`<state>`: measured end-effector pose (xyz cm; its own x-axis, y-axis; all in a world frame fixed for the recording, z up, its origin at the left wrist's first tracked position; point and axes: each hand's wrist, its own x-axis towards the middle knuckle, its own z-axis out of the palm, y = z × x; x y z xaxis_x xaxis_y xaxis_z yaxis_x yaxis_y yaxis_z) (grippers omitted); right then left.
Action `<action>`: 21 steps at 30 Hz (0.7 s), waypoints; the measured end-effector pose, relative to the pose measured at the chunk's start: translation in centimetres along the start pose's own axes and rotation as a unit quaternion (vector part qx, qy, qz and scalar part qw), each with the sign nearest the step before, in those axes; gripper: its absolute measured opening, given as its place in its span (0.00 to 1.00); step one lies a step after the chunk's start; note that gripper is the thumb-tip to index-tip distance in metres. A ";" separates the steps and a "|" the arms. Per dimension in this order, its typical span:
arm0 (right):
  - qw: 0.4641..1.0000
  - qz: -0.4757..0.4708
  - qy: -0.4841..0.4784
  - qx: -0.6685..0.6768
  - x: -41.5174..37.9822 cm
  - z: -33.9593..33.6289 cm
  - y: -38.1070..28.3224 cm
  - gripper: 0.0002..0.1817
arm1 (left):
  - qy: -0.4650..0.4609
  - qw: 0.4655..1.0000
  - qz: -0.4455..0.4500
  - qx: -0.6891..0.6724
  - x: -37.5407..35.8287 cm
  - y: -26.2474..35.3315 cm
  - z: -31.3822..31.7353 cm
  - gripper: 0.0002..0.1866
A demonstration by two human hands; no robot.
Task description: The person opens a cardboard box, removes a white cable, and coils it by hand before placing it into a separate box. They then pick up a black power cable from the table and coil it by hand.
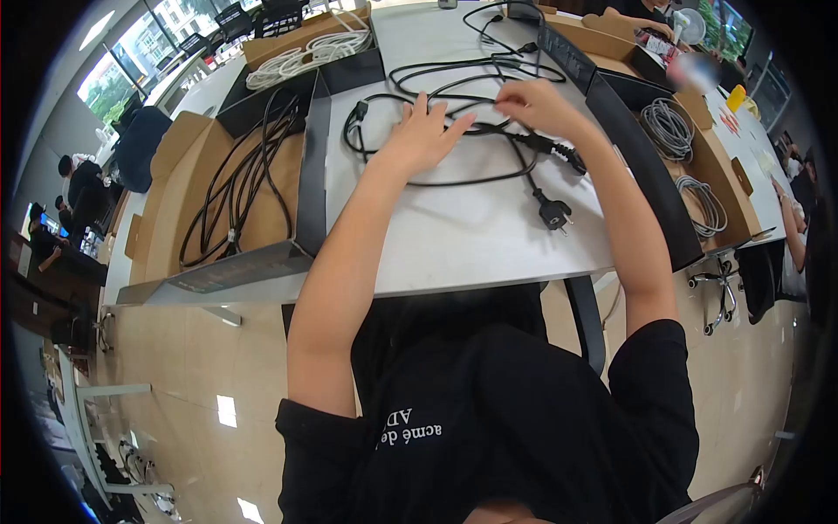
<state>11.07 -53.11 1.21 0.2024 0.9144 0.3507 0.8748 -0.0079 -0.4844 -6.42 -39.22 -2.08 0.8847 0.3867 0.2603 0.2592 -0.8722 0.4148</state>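
Black power cables (476,182) lie in loose, tangled loops on the white table in front of me. My left hand (423,138) rests over the left part of the loops, fingers spread and palm down. Above the right part, my right hand (539,106) has its fingers bent together in a pinch at a black power cable; the fingertips partly hide it. A two-pin plug (554,212) lies below the right hand, near a ridged black connector (569,158). Another small connector (360,111) sits left of my left hand.
An open box (310,175) with black cables stands at left. Behind it, another box holds white cables (310,57). At right, a long box (642,188) contains grey cable coils (668,129). Other people sit at tables on both sides. The table's front edge (489,284) is close to my body.
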 end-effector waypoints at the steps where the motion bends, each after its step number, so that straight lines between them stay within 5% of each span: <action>1: 0.999 0.007 0.040 -0.018 0.3 0.0 1.3 0.08 | 0.012 1.000 -0.012 0.019 -0.3 0.5 -0.4 0.43; 4: 0.990 0.033 0.126 -0.049 0.5 -0.5 4.5 0.10 | 0.046 0.998 -0.012 0.038 -0.8 1.1 -1.2 0.51; 7: 0.986 0.061 0.139 -0.073 0.2 -0.6 5.7 0.10 | -0.145 0.989 -0.022 0.022 -0.6 1.6 -2.2 0.54; 8: 0.986 0.062 0.128 -0.088 0.2 -0.7 5.8 0.10 | -0.106 0.993 -0.003 0.049 -1.0 1.7 -1.6 0.53; 11: 0.984 0.067 0.113 -0.118 0.0 -0.7 5.0 0.10 | -0.195 0.964 0.064 0.169 -1.6 2.6 -3.2 0.56; 16: 0.987 0.033 0.115 -0.109 -0.1 -0.6 4.4 0.13 | -0.110 0.991 0.072 0.035 -0.3 0.9 -2.7 0.27; 21: 0.983 0.099 0.153 0.011 0.5 -1.3 4.7 0.24 | 0.038 0.999 -0.005 -0.010 -0.4 1.6 -4.4 0.18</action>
<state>15.80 -53.20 0.12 0.4938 0.7308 0.4713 0.7959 -0.1614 -0.5836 -8.03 -39.46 2.32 0.8498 0.4183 0.3207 0.2599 -0.8618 0.4356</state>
